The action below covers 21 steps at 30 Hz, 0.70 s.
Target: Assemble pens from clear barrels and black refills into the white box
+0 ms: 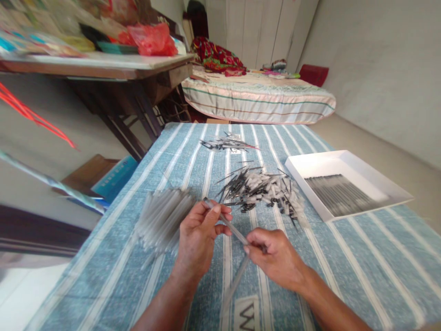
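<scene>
Between my two hands runs a slim, translucent grey tube with a dark end, slanting down to the right. My left hand pinches its upper end between thumb and fingers. Closed around the lower end is my right hand. A second clear tube extends down from beneath my right hand; I cannot tell whether it is held or lies on the cloth. Left of my left hand lies a stack of clear grey tubes. Beyond my hands is a heap of small black and whitish pieces, too fine to identify.
A white open box at the right holds a row of dark-ended tubes. Farther back is a smaller pile of thin dark pieces. A striped blue cloth covers the table. A cluttered desk and a bed stand beyond.
</scene>
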### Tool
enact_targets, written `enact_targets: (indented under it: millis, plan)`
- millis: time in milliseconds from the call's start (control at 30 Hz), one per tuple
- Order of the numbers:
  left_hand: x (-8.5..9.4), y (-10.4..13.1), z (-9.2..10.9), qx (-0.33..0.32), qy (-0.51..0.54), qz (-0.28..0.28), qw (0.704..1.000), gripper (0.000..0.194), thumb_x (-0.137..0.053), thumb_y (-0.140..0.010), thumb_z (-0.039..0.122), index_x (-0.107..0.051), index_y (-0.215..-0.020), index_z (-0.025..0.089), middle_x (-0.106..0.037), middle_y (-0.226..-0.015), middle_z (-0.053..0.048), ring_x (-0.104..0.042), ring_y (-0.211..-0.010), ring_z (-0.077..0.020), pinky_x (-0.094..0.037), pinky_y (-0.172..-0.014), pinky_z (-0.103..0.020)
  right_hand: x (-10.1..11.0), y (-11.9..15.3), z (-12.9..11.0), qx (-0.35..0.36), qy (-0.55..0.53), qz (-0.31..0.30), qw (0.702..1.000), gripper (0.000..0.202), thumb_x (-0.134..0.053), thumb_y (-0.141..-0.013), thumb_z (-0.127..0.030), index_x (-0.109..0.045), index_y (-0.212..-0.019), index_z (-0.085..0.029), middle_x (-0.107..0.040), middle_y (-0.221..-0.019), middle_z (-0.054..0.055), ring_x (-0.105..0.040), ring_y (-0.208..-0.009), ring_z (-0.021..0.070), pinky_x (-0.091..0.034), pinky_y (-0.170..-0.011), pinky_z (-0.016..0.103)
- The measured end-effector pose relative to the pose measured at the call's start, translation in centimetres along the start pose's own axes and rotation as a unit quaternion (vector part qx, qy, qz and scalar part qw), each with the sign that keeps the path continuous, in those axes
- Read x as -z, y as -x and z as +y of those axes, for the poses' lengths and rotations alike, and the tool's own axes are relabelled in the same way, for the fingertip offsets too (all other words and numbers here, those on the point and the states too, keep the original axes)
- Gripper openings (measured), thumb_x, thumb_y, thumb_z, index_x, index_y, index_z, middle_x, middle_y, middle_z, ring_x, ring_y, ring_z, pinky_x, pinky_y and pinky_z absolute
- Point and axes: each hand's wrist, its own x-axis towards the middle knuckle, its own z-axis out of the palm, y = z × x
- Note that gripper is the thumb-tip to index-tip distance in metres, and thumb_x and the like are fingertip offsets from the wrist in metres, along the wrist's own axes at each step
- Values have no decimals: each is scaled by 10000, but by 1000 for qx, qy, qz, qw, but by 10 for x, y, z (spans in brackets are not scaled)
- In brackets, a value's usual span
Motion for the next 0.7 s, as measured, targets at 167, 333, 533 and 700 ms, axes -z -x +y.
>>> enact_targets:
  millis: [167, 333, 533, 700]
  plan:
    - [1, -1, -1, -1, 0, 3, 1000, 108, -624, -736, 226, -549, -788, 168, -646, -744, -15, -583, -658, -137, -479, -458, -210, -2, 2, 1, 30, 4, 5, 1000, 163, -484, -784, -230, -486, -630, -178, -386, -531, -55, -342, -492, 76, -280, -466, 190]
    - [3, -3, -4, -1, -2, 7, 1000, 89, -614, -749, 209, -550, -791, 164, -654, -731, -17, -583, -655, -130, -486, -457, -200, -7, 3, 3, 54, 31, 35, 997, 177, -457, -814, -237, -491, -650, -181, -427, -540, -43, -377, -491, 82, -302, -485, 197]
    - [2, -2, -9, 7, -11, 22, 1000, 109, -633, -729, 235, -563, -763, 159, -660, -714, -17, -595, -639, -135, -486, -459, -203, -14, 2, 4, 54, 45, 55, 996, 194, -461, -802, -199, -457, -610, -182, -356, -505, -56, -339, -463, 76, -270, -461, 197]
    - [-1, -1, -10, 15, -31, 33, 999, 132, -654, -706, 253, -571, -760, 166, -662, -705, -6, -596, -646, -146, -495, -468, -213, -14, -2, 11, 60, 60, 63, 994, 219, -458, -810, -202, -436, -592, -179, -340, -494, -61, -344, -454, 68, -254, -450, 189]
